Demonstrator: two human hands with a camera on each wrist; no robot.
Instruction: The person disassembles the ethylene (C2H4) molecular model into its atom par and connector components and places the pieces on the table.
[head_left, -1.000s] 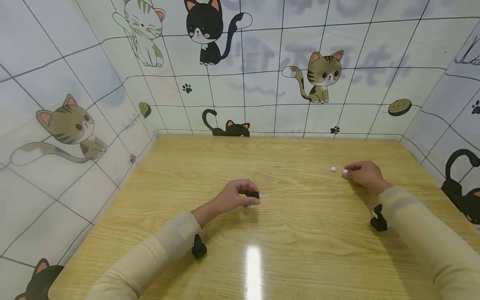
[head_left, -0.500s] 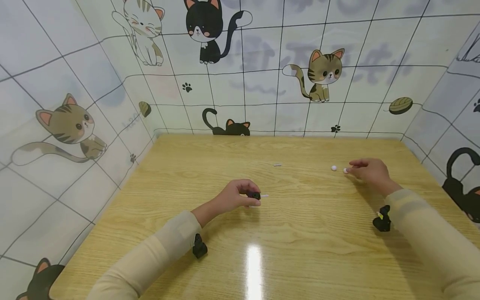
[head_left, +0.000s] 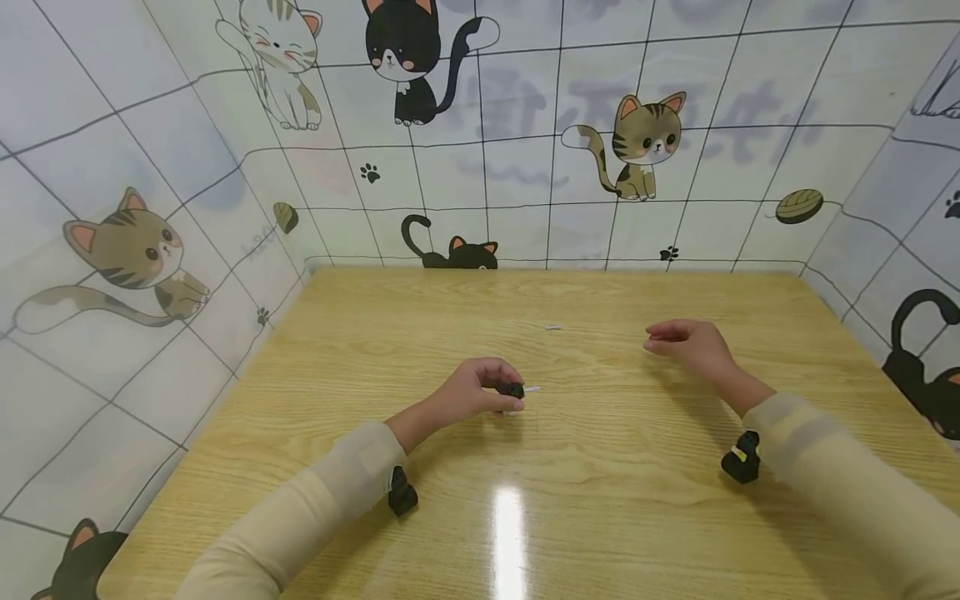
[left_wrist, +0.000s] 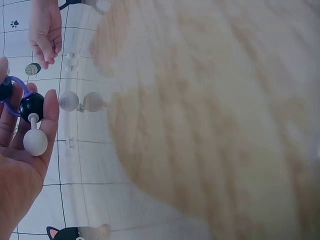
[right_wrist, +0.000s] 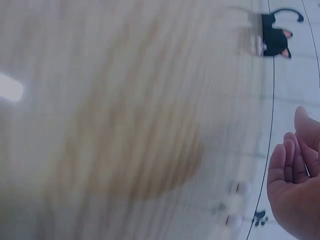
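Note:
My left hand (head_left: 468, 390) holds a ball-and-stick model near the middle of the table. Its black balls (left_wrist: 31, 107) are joined by curved purple links (left_wrist: 20, 85), and a white ball (left_wrist: 35, 142) sticks out on a short white peg. A blurred pale ball (left_wrist: 68, 101) shows close to the tabletop beside these fingers. My right hand (head_left: 693, 344) is over the right part of the table with relaxed, slightly bent fingers. Two small white balls (right_wrist: 242, 187) lie near it in the right wrist view; the hand hides them in the head view.
A small pale connector piece (head_left: 552, 327) lies on the wooden table (head_left: 600, 467), between the two hands and further back. Cat-printed curtain walls (head_left: 525, 192) stand behind the table and at both sides. A black camera is strapped at each wrist.
My right hand first draws back right from the white balls, then moves left over them, covering them in the head view. My left hand stays nearly still with the model.

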